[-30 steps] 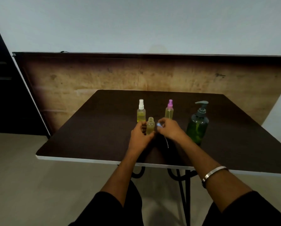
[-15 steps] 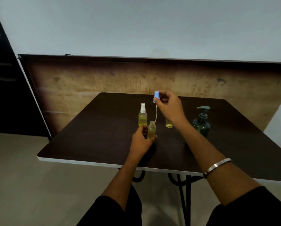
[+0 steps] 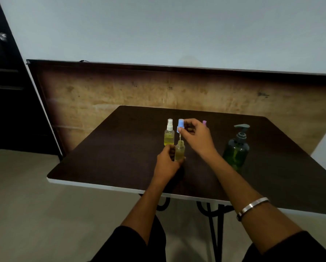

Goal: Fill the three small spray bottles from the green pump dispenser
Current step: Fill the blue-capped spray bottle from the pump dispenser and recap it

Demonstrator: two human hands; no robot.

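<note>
— So, what are the hands doing?
— At frame centre, the left hand [image 3: 167, 163] grips the open bottle [image 3: 179, 152] on the surface [image 3: 109, 159]; the right hand [image 3: 195, 138] pinches the blue spray cap [image 3: 180, 125], tube entering its neck.
— And the green pump dispenser [image 3: 236, 148]?
— Right of centre, upright.

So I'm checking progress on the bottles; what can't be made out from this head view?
- Purple-capped bottle: body hidden behind the right hand, so its fill level is unknown.
- Open bottle: lower part covered by the left hand.
- Green pump dispenser: liquid level unclear in dim light.
- Blue spray cap: tube tip too small to see.
</note>
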